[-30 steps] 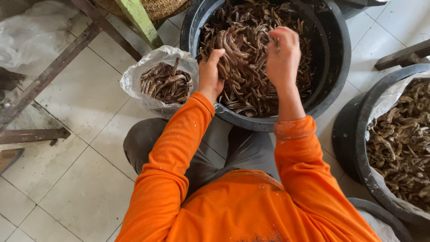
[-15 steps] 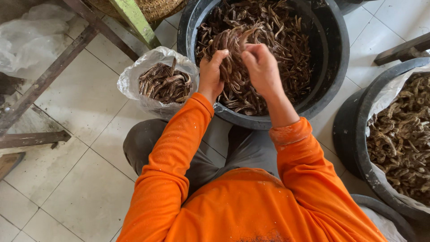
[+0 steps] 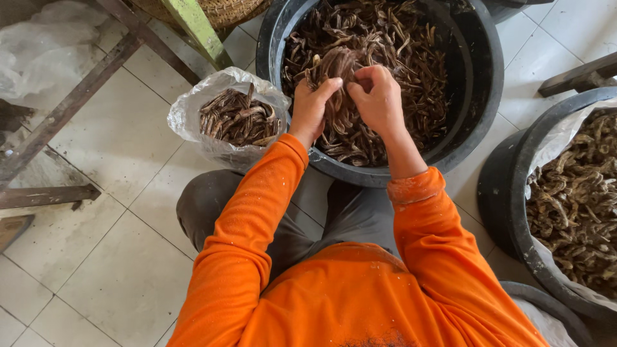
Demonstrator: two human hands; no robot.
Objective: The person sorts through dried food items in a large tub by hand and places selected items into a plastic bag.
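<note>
The black tub (image 3: 475,122) loses its far rim to the top edge. Beside it, the lined tub (image 3: 514,193) is cut off at the right (contents partly unseen). Fingertips of the left hand (image 3: 312,106) and right hand (image 3: 379,96) hide among dried strips (image 3: 398,58).

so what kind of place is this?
Likely a small food-sorting workshop, floor-level work: black tubs of dried brown pods, a filled plastic bag on tiled floor, both hands gathering a pod bundle.

Bare floor (image 3: 116,148) lies open at my left; the plastic bag (image 3: 193,112), black tub (image 3: 479,96) and second tub (image 3: 508,186) crowd my front and right.
</note>
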